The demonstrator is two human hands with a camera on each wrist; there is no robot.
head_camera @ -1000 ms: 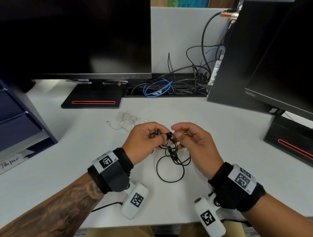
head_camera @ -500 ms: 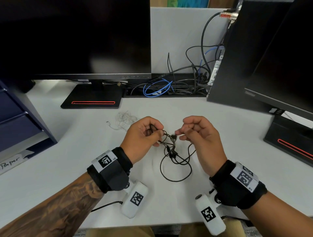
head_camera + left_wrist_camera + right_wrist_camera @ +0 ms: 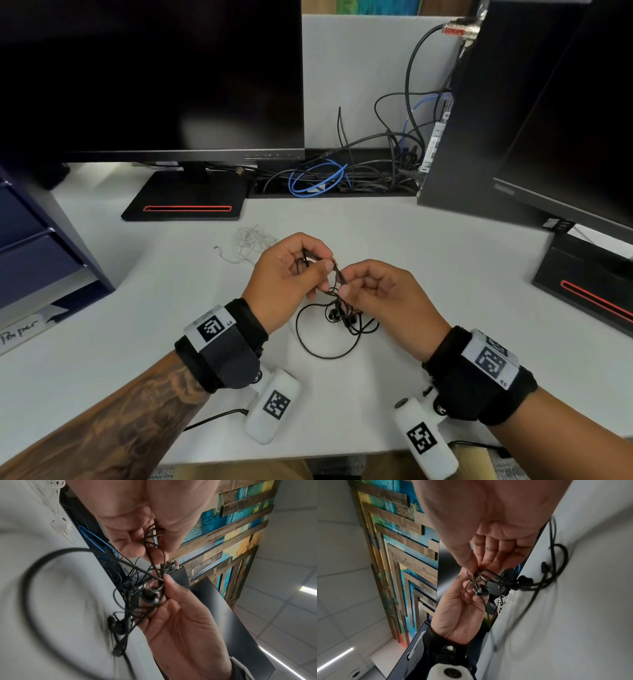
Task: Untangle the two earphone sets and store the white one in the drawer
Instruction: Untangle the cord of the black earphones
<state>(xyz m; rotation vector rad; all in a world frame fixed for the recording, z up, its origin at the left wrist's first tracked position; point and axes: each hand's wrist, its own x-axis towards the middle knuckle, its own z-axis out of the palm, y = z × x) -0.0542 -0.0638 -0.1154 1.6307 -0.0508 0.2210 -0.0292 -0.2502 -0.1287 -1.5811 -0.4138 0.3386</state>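
Note:
The black earphones (image 3: 337, 313) hang in a tangle between both hands over the white desk (image 3: 445, 274), with a loop of cord trailing on the surface (image 3: 322, 354). My left hand (image 3: 291, 277) pinches a bunch of black cord (image 3: 152, 543) between thumb and fingers. My right hand (image 3: 380, 294) pinches the cord just beside it (image 3: 476, 573); black earbuds (image 3: 482, 591) dangle below. The white earphones (image 3: 250, 241) lie apart in a small heap on the desk behind my left hand, also seen as a white bundle (image 3: 500, 601) in the right wrist view.
A dark blue drawer unit (image 3: 30, 240) stands at the left desk edge. A monitor (image 3: 150, 78) on a black base (image 3: 186, 198) is behind, a second monitor (image 3: 582, 137) at right. Loose cables, one blue (image 3: 317, 180), fill the back gap.
My hands, spread apart half a second ago, have come back together. The right hand moved left and now pinches the black cord close to the left hand's fingers.

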